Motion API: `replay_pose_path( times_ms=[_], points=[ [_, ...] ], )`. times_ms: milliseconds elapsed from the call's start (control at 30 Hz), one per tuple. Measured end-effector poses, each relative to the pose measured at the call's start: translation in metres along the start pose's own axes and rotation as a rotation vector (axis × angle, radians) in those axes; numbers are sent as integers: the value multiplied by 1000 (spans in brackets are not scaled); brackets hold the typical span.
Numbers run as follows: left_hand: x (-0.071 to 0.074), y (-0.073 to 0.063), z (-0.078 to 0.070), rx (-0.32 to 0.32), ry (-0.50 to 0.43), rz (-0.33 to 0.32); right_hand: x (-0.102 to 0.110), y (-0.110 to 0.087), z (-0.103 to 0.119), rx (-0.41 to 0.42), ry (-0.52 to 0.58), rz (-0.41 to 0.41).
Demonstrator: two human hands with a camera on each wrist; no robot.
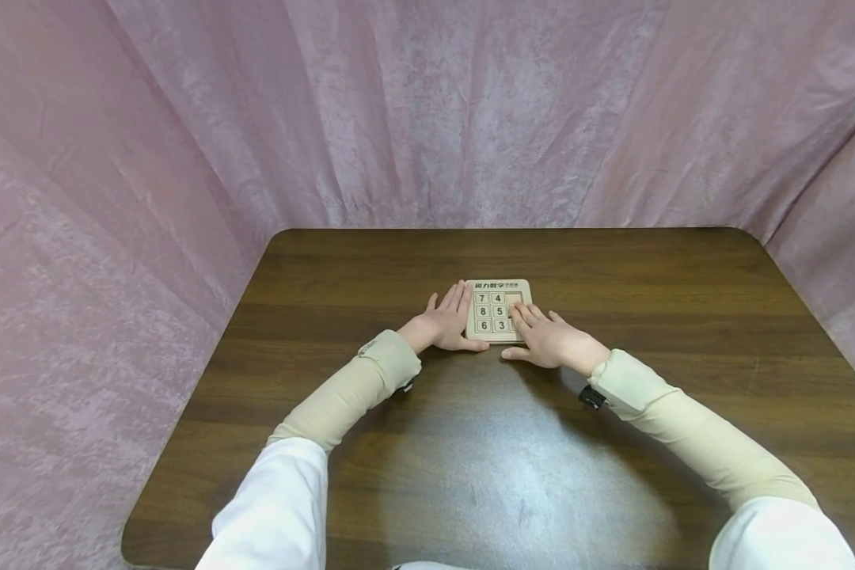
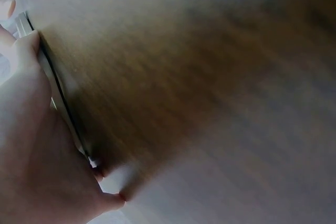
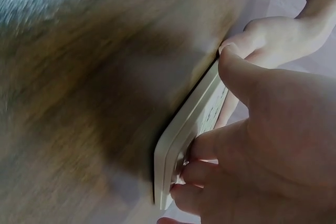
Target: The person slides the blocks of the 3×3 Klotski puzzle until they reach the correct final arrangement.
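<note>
A pale wooden sliding number puzzle [image 1: 499, 337] lies flat on the table. Its visible tiles read 7, 8, 6 down the left column and 4, 5, 3 down the middle; a bare slot shows at the top right. My left hand [image 1: 450, 321] rests against the puzzle's left side, fingers straight and thumb along the near edge. From the right, my right hand [image 1: 550, 339] reaches over the right column, its fingertips touching the face there and hiding most of it. The right thumb points toward the near edge. In the right wrist view the puzzle's frame [image 3: 181, 129] shows beneath the fingers.
The dark wood-grain table [image 1: 342, 285] has rounded corners and stretches out on both sides of the puzzle. A pink velvet curtain [image 1: 427, 119] hangs behind its far edge and along the left. Light glares off the near tabletop.
</note>
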State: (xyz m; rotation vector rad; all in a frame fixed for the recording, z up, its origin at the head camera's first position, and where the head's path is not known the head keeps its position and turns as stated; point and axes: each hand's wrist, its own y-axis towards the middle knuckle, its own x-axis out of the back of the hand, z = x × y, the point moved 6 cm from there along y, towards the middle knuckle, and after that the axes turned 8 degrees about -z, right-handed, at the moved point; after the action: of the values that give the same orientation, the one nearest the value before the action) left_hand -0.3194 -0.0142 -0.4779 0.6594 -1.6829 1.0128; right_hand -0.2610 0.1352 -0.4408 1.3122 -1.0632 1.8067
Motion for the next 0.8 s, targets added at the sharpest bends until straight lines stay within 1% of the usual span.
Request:
replay_pose_path(
  times_ms=[267, 500, 800],
  points=[
    [-1, -1, 1, 3, 0, 6, 1, 5, -3, 6, 32, 0],
    [-1, 0, 1, 6, -1, 7, 1, 10, -6, 8, 17, -12],
    [-1, 0, 1, 1, 7, 4, 1, 15, -10, -1, 18, -2]
  ],
)
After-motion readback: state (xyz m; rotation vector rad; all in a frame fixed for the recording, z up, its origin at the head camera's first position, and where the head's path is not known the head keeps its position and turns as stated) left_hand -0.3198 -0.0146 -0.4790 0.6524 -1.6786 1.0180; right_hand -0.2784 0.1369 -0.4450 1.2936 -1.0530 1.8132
